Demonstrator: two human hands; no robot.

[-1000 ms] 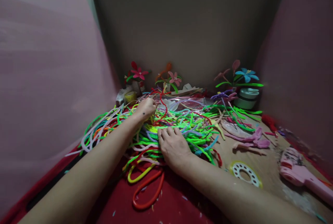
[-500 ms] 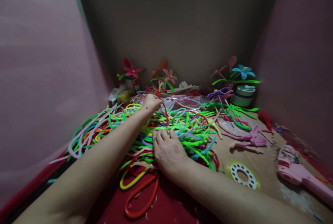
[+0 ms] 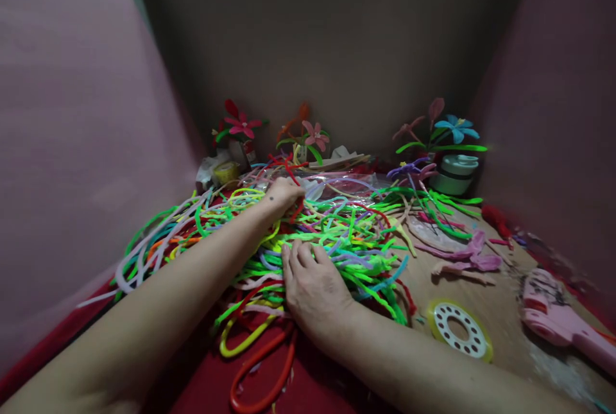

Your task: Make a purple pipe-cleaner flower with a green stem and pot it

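Observation:
A tangled heap of fuzzy pipe cleaners [image 3: 346,241], mostly bright green with yellow, lilac, red and blue ones, spreads across the middle. Over its far part, my left hand [image 3: 285,196] is closed on a red pipe cleaner [image 3: 290,171], which shows above and just below the fingers. My right hand [image 3: 315,285] lies palm down on the near side of the heap, fingers extended and a little apart, pressing on the green stems. Its fingertips rest on the heap; what lies under the palm is hidden. A red loop [image 3: 264,372] hangs out toward me.
To the right lie a tape roll [image 3: 459,330], a pink glue gun [image 3: 553,314] and pink twisted pieces [image 3: 474,253]. Along the back stand pipe-cleaner flowers [image 3: 243,125], a pale green lidded jar [image 3: 455,173] and a clear plastic bag [image 3: 341,184]. Walls rise on both sides.
My left hand has shifted slightly toward the right, and the red pipe cleaner's lower part hangs differently beneath it. My right hand stays on the heap. The view has moved a little.

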